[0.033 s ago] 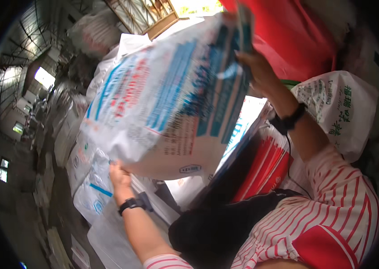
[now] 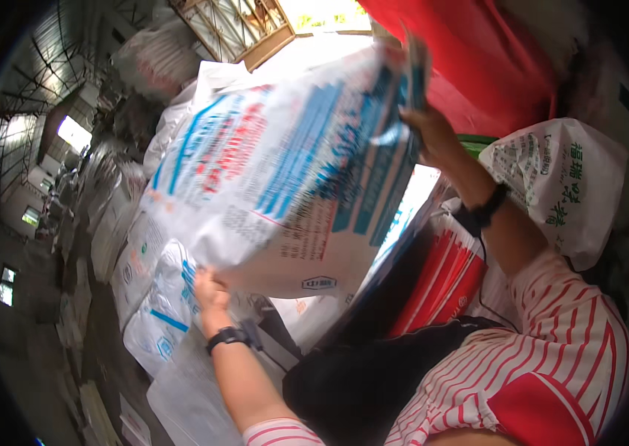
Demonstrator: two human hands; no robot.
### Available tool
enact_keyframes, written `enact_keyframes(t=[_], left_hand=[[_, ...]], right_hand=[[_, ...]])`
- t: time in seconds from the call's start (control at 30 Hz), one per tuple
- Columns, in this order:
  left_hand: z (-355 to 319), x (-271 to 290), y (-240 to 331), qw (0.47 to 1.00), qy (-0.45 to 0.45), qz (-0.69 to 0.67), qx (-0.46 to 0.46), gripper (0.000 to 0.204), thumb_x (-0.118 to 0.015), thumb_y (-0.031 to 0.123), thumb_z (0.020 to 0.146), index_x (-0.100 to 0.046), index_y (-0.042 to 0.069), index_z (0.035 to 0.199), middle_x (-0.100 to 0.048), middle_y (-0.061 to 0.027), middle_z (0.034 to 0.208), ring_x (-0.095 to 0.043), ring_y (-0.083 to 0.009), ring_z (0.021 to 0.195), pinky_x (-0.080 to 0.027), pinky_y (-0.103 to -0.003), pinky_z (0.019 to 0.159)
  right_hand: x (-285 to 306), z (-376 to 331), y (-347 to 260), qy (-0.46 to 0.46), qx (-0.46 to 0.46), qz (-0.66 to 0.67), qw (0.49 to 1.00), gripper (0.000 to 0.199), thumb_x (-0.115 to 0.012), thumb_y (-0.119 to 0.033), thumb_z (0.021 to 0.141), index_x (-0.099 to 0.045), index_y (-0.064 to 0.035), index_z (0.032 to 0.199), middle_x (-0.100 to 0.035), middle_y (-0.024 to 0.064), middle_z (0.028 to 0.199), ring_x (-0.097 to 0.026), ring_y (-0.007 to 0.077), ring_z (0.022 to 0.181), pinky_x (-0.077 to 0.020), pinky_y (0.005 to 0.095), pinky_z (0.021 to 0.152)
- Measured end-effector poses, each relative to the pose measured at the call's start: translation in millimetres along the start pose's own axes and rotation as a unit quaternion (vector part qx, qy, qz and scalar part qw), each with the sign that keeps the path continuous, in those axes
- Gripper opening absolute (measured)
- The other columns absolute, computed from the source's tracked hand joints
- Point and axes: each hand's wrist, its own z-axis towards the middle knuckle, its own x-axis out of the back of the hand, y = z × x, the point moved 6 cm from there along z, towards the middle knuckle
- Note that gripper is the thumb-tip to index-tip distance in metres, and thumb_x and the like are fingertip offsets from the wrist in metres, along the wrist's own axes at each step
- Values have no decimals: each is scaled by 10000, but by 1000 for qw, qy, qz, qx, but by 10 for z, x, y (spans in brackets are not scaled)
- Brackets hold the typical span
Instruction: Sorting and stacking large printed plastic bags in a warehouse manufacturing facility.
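The person holds a large white sack (image 2: 285,171) with blue and red print, lifted up in front of them. Below the sack's lower left corner, the left hand (image 2: 210,291) has its grip closed on the bottom edge. At the sack's upper right corner, the right hand (image 2: 426,134) clamps the top edge. Under the sack lie more white sacks (image 2: 162,312). The step looks like lifting 1 sack off the stack; next, both hands likely must carry it clear.

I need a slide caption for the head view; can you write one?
Two hands, left and right, hold up a large white woven sack with blue and red print above more sacks.
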Motion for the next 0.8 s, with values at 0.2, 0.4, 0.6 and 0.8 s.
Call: enact_keyframes(t=[0.2,0.4,0.6,0.8], left_hand=[[-293,-1179,-1773,982,-127,66,123,256,-552,100,1004,-547,-73,1193,-663,-184,1089,-691,-291,906,-603,-449,806],[-474,-685,-2204,947,-134,250,151,213,-589,84,982,-595,-44,1152,-694,-95,957,-665,-152,801,-529,-270,717],[-721,-1267,-1390,983,-130,128,17,170,-589,56,977,-575,-38,1118,-697,-90,937,-665,-130,786,-534,-263,721],[-1328,-859,-1319,977,-165,132,4,182,-574,11,965,-551,-30,1141,-693,-109,976,-669,-136,913,-535,-285,805]], right_hand=[[1703,-872,1507,242,-159,-160,944,244,-589,-108,955,-567,27,1157,-649,121,984,-652,250,873,-555,406,677],[1853,-1022,1798,282,-183,-288,897,295,-595,-144,964,-558,75,1158,-645,156,1000,-643,246,873,-537,401,732],[2235,-982,1849,283,-192,-310,887,401,-640,-206,901,-580,102,1150,-633,212,1096,-625,260,985,-506,410,800],[1946,-943,1807,253,-209,-372,868,321,-622,-132,879,-582,101,1096,-640,182,994,-633,267,908,-506,409,785]])
